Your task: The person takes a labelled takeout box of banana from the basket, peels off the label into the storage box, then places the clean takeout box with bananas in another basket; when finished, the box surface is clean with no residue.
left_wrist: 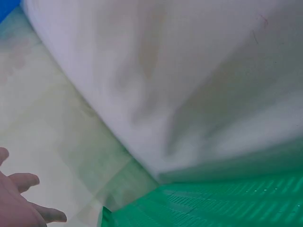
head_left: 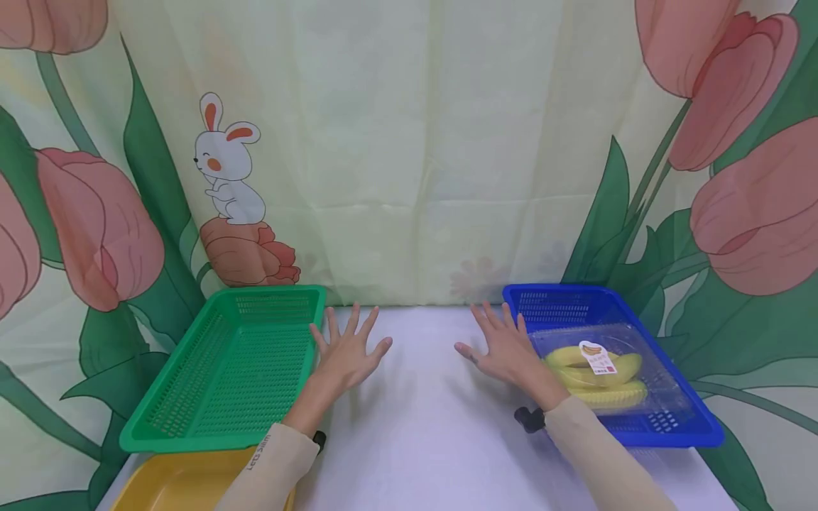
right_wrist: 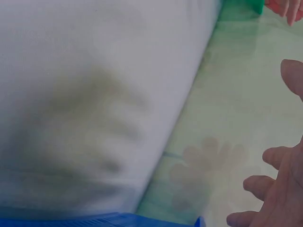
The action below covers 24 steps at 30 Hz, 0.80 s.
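Note:
My left hand (head_left: 347, 357) hovers above the white table with its fingers spread, just right of the green basket (head_left: 268, 383). It holds nothing. On the other side, my right hand (head_left: 505, 349) is also spread in the air and holds nothing, beside the left edge of the blue basket (head_left: 693, 419). Inside the blue basket lies a clear plastic box of bananas (head_left: 594, 376) with a white label on its lid. In the wrist views, spread fingers of the left hand (left_wrist: 21, 201) and the right hand (right_wrist: 281, 189) show at the frame edges.
A yellow tray (head_left: 185, 479) stands at the front left, partly under the green basket and the left forearm. White tabletop (head_left: 415, 426) lies between the two baskets. A curtain (head_left: 422, 142) printed with tulips and a rabbit hangs along the table's back edge.

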Each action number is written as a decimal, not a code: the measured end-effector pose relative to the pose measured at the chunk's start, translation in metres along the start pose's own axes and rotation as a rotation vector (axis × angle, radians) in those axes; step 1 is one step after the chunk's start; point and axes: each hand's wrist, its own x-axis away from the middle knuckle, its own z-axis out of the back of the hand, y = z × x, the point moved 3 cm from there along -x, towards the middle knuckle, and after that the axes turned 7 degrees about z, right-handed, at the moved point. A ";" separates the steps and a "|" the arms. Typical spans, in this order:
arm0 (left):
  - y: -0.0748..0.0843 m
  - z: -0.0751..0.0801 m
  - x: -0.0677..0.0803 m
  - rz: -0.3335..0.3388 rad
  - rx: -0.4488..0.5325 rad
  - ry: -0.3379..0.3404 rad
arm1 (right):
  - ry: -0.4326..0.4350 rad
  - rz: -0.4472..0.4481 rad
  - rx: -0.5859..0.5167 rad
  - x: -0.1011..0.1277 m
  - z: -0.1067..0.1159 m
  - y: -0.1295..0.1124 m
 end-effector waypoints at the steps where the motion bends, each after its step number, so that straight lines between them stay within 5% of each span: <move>1: 0.001 0.000 0.000 -0.002 -0.003 0.002 | -0.003 -0.001 -0.006 0.000 0.001 0.001; 24: 0.038 -0.014 0.014 -0.061 0.066 -0.029 | -0.047 -0.017 -0.061 0.023 0.062 0.027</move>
